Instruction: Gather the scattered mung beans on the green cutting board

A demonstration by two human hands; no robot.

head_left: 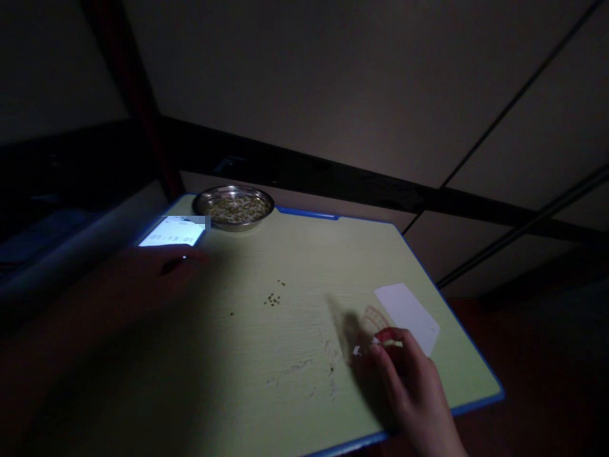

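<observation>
Leftward, scrap (pixel 375 341) in right grip (pixel 415 376)

The right hand (pixel 413 374) pinches a white scrap (pixel 375 341).

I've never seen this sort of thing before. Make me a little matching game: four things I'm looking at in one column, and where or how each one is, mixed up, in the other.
1. Metal dish
2. White sheet
3. Small dark specks
4. Right hand

A. Fingers drawn together in a pinch
B. Scattered around the middle of the table
C. At the table's far left end, with speckled contents
D. Lying near the table's right edge

Pairs: 1-C, 2-D, 3-B, 4-A
</observation>
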